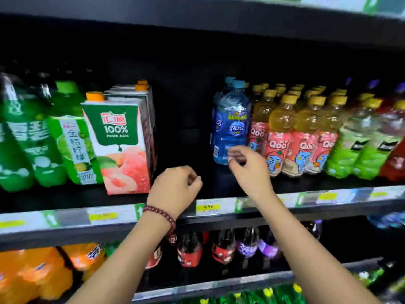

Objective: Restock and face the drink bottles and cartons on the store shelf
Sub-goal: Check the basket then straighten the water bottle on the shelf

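Observation:
A blue water bottle (231, 126) stands at the front of the middle shelf (219, 208), with another blue bottle behind it. My right hand (247, 166) hovers just in front of its base, fingers loosely curled and holding nothing. My left hand (175, 189) hangs over the shelf edge in the dark gap between the blue bottle and a peach juice carton (119, 145), fingers loosely curled, nothing in it. More cartons stand behind the peach one.
Green soda bottles (24, 137) and a green lemon drink bottle (74, 145) stand left of the cartons. Pink-labelled Qoo bottles (282, 139), green bottles (355, 148) and a red one fill the right. Orange, red and purple sodas sit on the shelf below.

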The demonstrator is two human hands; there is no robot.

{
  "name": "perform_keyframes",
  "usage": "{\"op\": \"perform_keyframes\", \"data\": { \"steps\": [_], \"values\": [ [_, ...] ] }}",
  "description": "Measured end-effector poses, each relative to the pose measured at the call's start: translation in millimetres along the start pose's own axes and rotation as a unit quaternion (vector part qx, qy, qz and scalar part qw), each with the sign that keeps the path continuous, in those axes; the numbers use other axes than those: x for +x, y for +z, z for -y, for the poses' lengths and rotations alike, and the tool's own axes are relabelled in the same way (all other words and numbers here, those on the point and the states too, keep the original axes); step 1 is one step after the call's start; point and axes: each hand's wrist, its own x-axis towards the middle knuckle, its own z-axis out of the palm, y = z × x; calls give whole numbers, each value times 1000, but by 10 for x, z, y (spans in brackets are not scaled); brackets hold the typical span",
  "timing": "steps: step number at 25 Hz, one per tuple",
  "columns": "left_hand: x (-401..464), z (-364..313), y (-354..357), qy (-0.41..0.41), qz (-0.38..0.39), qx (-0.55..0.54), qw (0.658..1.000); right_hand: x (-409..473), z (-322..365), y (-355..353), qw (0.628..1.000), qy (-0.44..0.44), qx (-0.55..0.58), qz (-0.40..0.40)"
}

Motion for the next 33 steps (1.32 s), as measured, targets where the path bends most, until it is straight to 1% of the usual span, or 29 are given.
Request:
{"op": "perform_keyframes", "data": {
  "steps": [3, 5, 6, 8, 11, 12, 15, 17, 18, 20, 22, 26, 28, 30, 33],
  "values": [
    [-14, -33, -9, -11, -6, 37, 999, 201, 129, -145, 995, -48, -11, -89],
    [-37, -37, -3, 0, -4, 61, 998, 449, 217, -257, 990, -77, -29, -115],
    [-36, -30, 1, 4, -2, 68, 998, 599, 258, -298, 990, -73, -34, -116],
    [-19, -17, 9, 4, 3, 77, 997, 893, 277, -315, 995, -47, -27, -88],
    [8, -23, 17, 3, 4, 83, 997, 1177, 211, -193, 999, -18, 30, 0],
    [9, -26, 17, 5, 5, 81, 997, 1229, 169, -143, 1000, -10, 21, 16],
    [8, -12, 22, 17, 3, 81, 997, 1276, 124, -104, 994, -5, -106, 12],
    [12, -10, 22, 22, 0, 84, 996, 1248, 155, -154, 993, -11, -119, 9],
    [13, -8, 18, 23, 0, 86, 996, 1214, 168, -174, 995, -9, -92, 22],
    [14, -10, 13, 20, 2, 88, 996, 1105, 172, -155, 998, 10, 20, 58],
    [6, -21, 3, 16, 8, 89, 996, 970, 158, -100, 993, 21, 97, 62],
    [5, -29, -5, 13, 11, 93, 996, 801, 147, 28, 995, 11, 104, -2],
    [-6, -30, -9, 19, 7, 98, 995, 691, 193, 3, 993, 9, 112, -22],
    [-24, -30, -14, 26, 2, 92, 995, 530, 257, -107, 992, -4, 123, -32],
    [-39, -1, -16, 40, -28, 54, 997, 276, 428, -401, 982, -26, 167, -88]
  ]
}}
